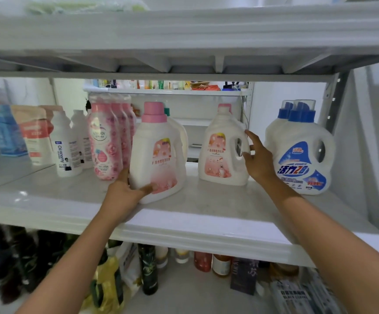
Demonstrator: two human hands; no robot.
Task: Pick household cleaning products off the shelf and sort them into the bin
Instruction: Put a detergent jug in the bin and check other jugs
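Left hand (125,193) grips the pink-capped jug (159,155) low, near the shelf (218,200) front edge. Right hand (257,159), grip wide, touches the second jug (220,150) at its handle, farther back: hook fingers through fully before lifting.

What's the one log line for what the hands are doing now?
left hand: grips near jug at base | right hand: open at far jug handle | both jugs on shelf

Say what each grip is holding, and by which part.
The left grip holds the nearer pink-capped jug by its lower left corner, thumb across the front. The right grip only touches the handle of the farther pink-capped jug, fingers spread.
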